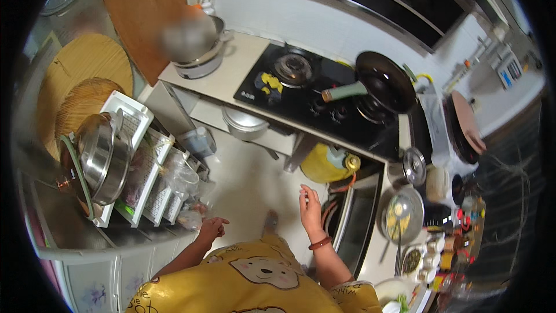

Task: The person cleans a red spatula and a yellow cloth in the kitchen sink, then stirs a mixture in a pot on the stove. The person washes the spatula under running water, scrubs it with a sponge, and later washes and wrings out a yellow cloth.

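Note:
Both hands hang in front of a yellow printed garment. My left hand (213,229) holds nothing visible, its fingers loosely bent, beside the lowest part of a white tiered rack (143,182). On the right, my right hand (311,213) has its fingers extended and nothing in it; a reddish-brown bangle circles that wrist. It is nearest to a large yellow oil jug (323,165) and an oven handle (345,213). Beyond them a dark frying pan (386,82) with a green handle sits on the right burner of a black gas hob (278,104).
A metal bowl of yellow food (404,221) stands on the right counter near several seasoning jars. Steel pans (100,161) top the rack at left, before round wooden boards (91,69). A lidded aluminium pot (245,126) occupies the shelf under the hob.

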Demonstrator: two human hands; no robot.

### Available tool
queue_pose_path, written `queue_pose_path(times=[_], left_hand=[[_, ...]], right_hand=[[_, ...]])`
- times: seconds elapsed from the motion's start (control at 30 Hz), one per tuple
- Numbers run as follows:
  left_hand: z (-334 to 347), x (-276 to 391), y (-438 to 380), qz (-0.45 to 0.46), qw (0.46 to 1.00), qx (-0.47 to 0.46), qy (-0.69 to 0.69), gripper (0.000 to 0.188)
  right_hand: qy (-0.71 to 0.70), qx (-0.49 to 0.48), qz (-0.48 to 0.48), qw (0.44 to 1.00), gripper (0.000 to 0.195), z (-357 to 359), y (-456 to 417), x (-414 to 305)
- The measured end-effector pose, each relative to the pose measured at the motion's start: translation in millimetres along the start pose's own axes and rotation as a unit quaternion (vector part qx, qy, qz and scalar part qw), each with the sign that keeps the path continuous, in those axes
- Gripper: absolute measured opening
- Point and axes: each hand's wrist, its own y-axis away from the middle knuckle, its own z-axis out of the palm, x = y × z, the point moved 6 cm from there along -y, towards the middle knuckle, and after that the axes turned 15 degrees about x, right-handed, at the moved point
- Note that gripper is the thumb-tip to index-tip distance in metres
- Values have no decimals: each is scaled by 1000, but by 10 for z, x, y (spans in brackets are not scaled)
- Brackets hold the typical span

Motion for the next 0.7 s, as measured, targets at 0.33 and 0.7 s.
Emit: queue_pose_path(times=[0.33, 0.7], left_hand=[[324, 929, -346, 96, 988, 85, -90, 30], [-217, 2004, -1569, 112, 986, 93, -79, 30]], right_hand=[[-14, -43, -269, 962, 42, 1493, -2422, -1212], [181, -35, -266, 946, 51, 2937, -3132, -913]])
